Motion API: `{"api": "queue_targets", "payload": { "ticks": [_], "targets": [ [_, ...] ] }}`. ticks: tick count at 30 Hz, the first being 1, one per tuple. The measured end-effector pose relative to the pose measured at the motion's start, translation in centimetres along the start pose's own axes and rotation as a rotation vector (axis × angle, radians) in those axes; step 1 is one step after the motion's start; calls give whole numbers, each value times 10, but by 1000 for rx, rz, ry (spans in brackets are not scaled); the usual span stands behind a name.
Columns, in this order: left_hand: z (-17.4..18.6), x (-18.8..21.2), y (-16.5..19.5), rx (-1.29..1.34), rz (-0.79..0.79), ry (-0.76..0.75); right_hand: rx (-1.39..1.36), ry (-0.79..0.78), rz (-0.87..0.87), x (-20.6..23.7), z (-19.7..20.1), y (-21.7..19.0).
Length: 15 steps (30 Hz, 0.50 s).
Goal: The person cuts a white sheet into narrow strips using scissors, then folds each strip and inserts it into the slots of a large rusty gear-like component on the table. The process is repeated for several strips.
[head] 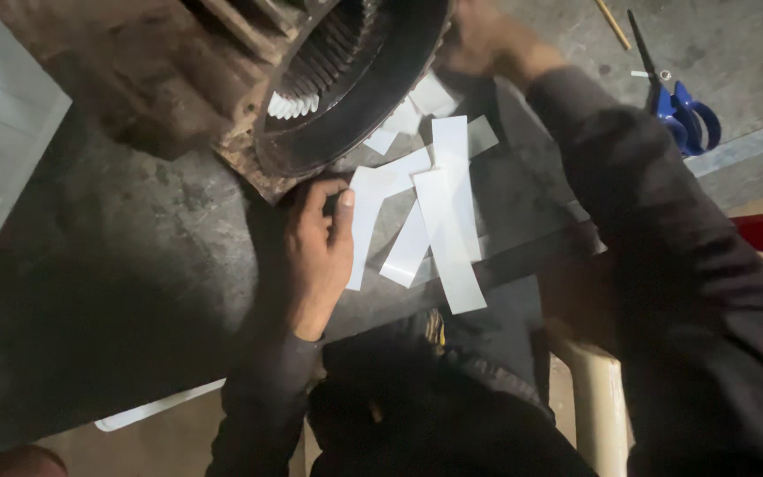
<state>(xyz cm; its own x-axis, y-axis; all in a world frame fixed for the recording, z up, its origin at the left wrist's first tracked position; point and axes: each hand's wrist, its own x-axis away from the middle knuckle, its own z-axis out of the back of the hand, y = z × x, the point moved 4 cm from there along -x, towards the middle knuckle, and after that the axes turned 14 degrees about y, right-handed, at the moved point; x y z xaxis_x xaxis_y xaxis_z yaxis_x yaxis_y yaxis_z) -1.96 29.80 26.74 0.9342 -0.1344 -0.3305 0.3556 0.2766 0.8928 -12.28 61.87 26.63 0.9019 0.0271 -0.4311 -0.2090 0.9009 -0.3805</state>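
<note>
Only one view was given, from a camera worn on the person's head. It looked steeply down over the person's own dark sleeves and lap at a grey work surface [134, 265], from close range, near enough that both forearms filled the lower and right parts of the picture. It faced forward toward the far edge, where a rusty motor housing [249, 79] was cut off by the top border. The surface's near edge crossed the lower left. No second view shared the scene.
</note>
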Motion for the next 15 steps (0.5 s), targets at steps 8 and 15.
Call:
{"api": "queue_targets", "payload": {
  "ticks": [8,15],
  "targets": [
    [-6,2,-7,-16,-38,-94,77,100,395,78,38,-17],
    [-6,1,-18,128,-15,-105,11,132,186,123,64,-7]
  ]
}}
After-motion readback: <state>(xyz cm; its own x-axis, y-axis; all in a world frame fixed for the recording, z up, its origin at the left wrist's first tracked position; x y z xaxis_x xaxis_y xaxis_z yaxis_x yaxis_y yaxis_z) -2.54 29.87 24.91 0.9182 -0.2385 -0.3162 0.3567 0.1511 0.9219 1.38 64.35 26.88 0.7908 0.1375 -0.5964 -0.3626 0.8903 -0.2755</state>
